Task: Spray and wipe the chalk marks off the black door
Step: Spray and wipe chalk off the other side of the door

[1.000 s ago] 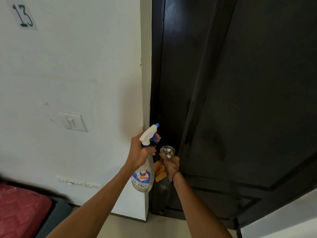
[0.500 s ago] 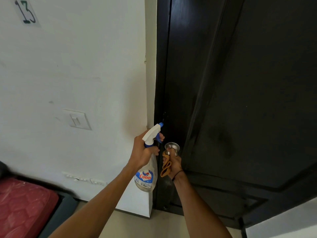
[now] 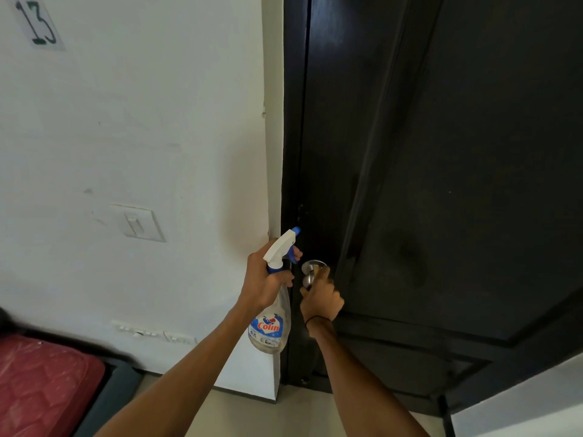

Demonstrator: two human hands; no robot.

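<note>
At the far left a red quilted cushion (image 3: pixel 41 386) lies low against the white plastered wall (image 3: pixel 142 121), which carries a paper label marked 13 (image 3: pixel 39 23) up high and a white rocker light switch (image 3: pixel 137 223) lower down.

Further right, the left hand (image 3: pixel 263 280) grips the neck of a clear plastic spray bottle with a white and blue trigger head (image 3: pixel 274 298); its fingers are curled round the neck and one fingertip lies on the trigger. The bottle hangs roughly upright, its nozzle aimed up and right toward the door's edge.

Just beside it, the right hand (image 3: pixel 321 298) is closed about the round silver metal door knob (image 3: pixel 310 274), with a scrap of orange cloth (image 3: pixel 321 272) pinched between fingers and knob.

The tall black wooden door (image 3: pixel 457 184) fills the right side and stands ajar, its long axis vertical. No chalk marks can be made out; only a dull smear shows up and right of the right hand. So the surface to clean probably lies above and to the right of both hands, nearer the cloth hand, while the nozzle would have to swing rightward to face it.
</note>
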